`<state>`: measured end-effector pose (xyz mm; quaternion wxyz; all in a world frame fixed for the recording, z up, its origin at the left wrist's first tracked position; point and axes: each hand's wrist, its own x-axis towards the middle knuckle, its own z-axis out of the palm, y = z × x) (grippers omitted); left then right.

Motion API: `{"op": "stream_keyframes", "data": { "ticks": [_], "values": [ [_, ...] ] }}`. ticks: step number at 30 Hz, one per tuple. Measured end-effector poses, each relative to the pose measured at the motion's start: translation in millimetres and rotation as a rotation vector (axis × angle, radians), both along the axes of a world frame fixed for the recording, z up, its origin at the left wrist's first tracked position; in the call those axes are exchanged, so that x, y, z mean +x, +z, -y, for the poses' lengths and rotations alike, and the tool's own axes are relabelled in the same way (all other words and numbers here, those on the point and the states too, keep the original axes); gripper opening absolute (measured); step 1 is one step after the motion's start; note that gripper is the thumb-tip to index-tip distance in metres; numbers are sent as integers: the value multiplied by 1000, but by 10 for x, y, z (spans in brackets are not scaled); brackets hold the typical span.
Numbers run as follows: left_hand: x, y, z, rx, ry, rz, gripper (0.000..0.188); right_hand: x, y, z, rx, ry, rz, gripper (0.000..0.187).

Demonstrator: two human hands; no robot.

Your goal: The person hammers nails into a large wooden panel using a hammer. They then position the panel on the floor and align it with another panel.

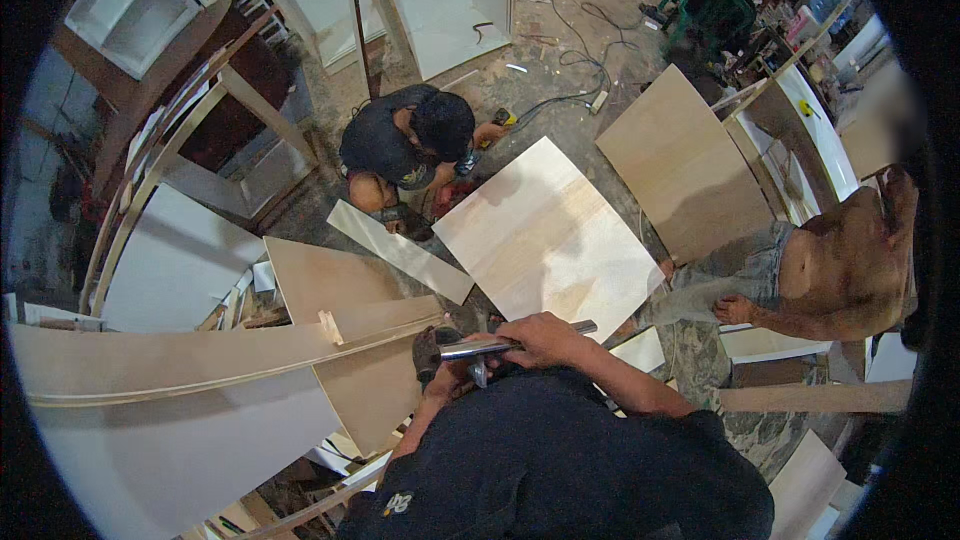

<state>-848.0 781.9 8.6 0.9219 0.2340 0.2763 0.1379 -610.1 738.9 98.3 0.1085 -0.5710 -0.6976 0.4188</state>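
A shiny metal tube lies crosswise in front of my chest. My right hand is closed over it, near its right part. My left hand is curled under the tube's left end, its fingers partly hidden. A small metal piece hangs below the tube beside that hand. At the tube's left end is a dark, blunt object; I cannot tell whether it is joined to the tube. Just beyond my hands lies a pale square wooden panel.
A crouching person holds a power tool beyond the panel. At right, a shirtless person is near a leaning board. A curved panel stands close on my left. Cables cross the floor near open white cabinets.
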Motion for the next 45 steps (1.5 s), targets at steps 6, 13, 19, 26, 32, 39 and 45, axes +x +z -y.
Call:
{"op": "stream_keyframes", "data": {
  "ticks": [6, 13, 19, 26, 32, 39, 45],
  "values": [
    [342, -175, -564, 86, -349, 252, 66, 185, -7, 70, -34, -120, 20, 26],
    [582, -512, -823, 553, -620, -63, 49, 244, -165, 135, -44, -279, 104, 27],
    [726, -405, -1000, 681, -532, 163, 36, 179, -280, 236, 19, -521, 35, 32],
    [744, -358, -1232, 117, -677, -291, 32, -32, -483, 391, -325, -981, -123, 37],
    [586, -945, -1622, -37, -437, -315, 37, -249, -1152, 863, -311, -1306, -21, 34],
    [618, -1304, -2237, -59, -130, -261, 34, -429, -1819, 1584, -555, -1484, -111, 49],
    [804, -1161, -2361, 5, -128, -182, 29, -454, -1932, 1997, -507, -1333, -89, 44]
  ]
}}
